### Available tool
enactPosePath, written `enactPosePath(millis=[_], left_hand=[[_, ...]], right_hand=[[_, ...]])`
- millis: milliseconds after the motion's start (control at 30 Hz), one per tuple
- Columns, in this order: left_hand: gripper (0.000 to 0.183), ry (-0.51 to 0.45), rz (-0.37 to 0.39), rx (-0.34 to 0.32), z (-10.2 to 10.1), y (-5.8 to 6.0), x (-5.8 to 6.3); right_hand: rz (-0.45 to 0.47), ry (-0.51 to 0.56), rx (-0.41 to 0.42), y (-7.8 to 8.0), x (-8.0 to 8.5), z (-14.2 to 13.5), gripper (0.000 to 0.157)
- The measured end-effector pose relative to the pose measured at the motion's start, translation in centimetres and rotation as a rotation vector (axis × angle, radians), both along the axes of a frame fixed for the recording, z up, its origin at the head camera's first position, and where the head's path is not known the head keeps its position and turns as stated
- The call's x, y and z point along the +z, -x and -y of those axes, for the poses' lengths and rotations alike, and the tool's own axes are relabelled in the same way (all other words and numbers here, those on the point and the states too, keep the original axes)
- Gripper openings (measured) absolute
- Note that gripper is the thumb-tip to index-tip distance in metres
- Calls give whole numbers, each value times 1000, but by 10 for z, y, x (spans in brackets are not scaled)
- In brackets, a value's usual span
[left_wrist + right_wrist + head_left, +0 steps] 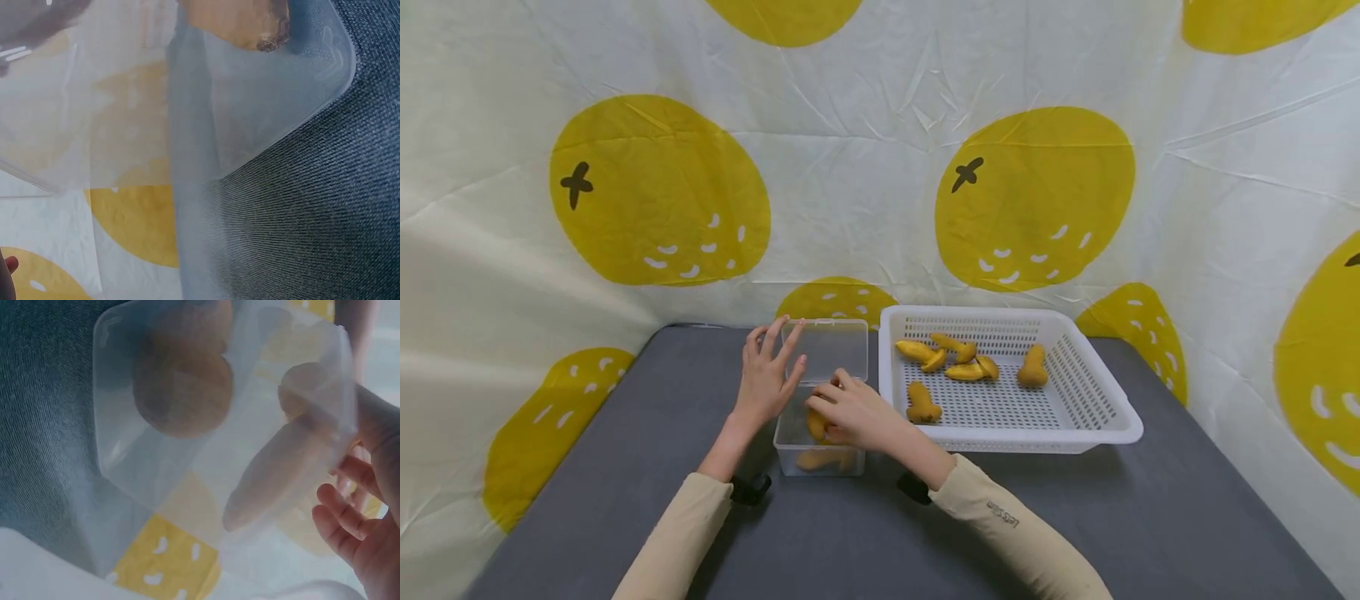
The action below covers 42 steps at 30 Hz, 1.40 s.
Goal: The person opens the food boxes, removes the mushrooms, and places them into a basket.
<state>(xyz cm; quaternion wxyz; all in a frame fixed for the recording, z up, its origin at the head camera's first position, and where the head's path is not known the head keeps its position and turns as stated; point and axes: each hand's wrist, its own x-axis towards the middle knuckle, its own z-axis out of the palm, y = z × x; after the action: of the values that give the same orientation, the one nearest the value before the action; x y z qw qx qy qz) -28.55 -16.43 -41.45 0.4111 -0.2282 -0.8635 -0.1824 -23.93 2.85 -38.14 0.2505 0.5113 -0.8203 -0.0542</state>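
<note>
A clear plastic box with its hinged lid raised stands on the table in front of me. My right hand reaches over the box and pinches a yellow-brown mushroom inside it. Through the wall in the right wrist view, that mushroom hangs tilted beneath the fingers. Another mushroom lies on the box floor, and its end shows in the left wrist view. My left hand is raised at the left of the lid, its fingers spread and holding nothing; whether it touches the lid, I cannot tell.
Right of the box sits a white perforated basket with several mushrooms spread over its floor. Its left wall is close to the box. A fruit-patterned cloth hangs behind the dark table.
</note>
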Motion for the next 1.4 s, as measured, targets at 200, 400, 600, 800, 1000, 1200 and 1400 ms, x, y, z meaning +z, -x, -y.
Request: enactPosePath(millis=[200, 400, 600, 800, 1000, 1200, 1400], left_hand=[[48, -6, -3, -3, -1, 1, -1], [48, -16, 0, -4, -2, 1, -2], [48, -19, -11, -3, -2, 1, -3], [48, -7, -13, 10, -3, -1, -2], [49, -23, -24, 11, -5, -1, -2], [48, -40, -25, 4, -6, -2, -4], [47, -62, -49, -4, -6, -4, -6]], right_hand=[[-25, 6, 45, -5, 9, -7, 39], [-75, 30, 86, -10, 23, -12, 39], [-87, 2, 76, -13, 40, -24, 41], [-80, -10, 49, -12, 53, -46, 41], [-92, 24, 19, -3, 59, -77, 40], [-56, 35, -46, 4, 66, -110, 43], [33, 55, -151, 16, 72, -138, 43]])
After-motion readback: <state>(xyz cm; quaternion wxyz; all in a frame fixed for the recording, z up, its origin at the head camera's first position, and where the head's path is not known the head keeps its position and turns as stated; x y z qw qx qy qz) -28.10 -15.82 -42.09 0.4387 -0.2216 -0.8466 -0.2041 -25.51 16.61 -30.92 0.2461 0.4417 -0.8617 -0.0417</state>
